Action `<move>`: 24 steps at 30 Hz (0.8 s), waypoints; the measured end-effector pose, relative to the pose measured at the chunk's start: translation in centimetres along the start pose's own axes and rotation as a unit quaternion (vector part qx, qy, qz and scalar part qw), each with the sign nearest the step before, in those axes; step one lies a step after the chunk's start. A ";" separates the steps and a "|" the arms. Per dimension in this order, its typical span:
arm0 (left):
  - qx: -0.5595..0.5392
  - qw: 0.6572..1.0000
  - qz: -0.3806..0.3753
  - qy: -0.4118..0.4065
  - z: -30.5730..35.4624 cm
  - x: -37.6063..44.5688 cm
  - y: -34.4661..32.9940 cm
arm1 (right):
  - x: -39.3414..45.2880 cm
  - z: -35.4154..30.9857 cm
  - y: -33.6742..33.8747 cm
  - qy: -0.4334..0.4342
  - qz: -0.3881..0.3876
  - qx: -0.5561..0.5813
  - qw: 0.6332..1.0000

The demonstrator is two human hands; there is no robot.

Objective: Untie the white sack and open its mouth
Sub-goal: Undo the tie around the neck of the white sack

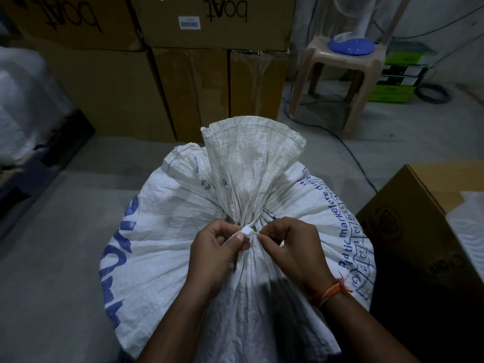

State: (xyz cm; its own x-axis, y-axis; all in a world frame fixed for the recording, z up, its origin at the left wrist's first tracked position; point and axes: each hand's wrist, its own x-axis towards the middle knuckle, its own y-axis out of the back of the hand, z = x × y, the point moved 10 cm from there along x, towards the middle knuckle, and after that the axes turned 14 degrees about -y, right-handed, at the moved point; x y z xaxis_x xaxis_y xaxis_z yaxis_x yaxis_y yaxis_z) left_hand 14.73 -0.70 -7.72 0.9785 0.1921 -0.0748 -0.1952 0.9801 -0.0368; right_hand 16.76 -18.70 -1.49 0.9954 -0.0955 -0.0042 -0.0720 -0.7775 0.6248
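A full white woven sack (167, 226) with blue print stands on the floor below me. Its neck is gathered tight and the loose top (251, 153) fans upward. A white plastic tie (247, 230) with a small square lock cinches the neck. My left hand (214, 252) pinches the tie's lock and tail between thumb and fingers. My right hand (290, 244) pinches the strap just right of the lock. An orange thread band circles my right wrist.
Stacked cardboard cartons (162, 82) stand behind the sack. A beige plastic stool (340, 74) with a blue fan base sits at the back right, with cables on the floor. An open carton (419, 231) is close on the right. Wrapped white bundles (23, 100) lie left.
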 end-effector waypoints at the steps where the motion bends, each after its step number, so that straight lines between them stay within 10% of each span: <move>1: 0.000 1.000 -0.001 0.000 0.0 0.0 0.0 | 0.0 -0.1 -0.1 0.002 0.001 -0.004 1.000; 24: 0.000 1.000 -0.018 0.000 0.1 0.0 0.1 | 0.3 0.3 -1.4 -0.030 -0.017 0.041 0.999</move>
State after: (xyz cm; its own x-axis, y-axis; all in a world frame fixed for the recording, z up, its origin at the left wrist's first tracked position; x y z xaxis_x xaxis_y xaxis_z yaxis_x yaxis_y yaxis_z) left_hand 14.69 -0.64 -7.59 0.9848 0.1573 -0.0739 -0.1605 0.9862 -0.0397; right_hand 17.12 -17.79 -2.61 0.9919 -0.1038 -0.0735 -0.0454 -0.8289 0.5576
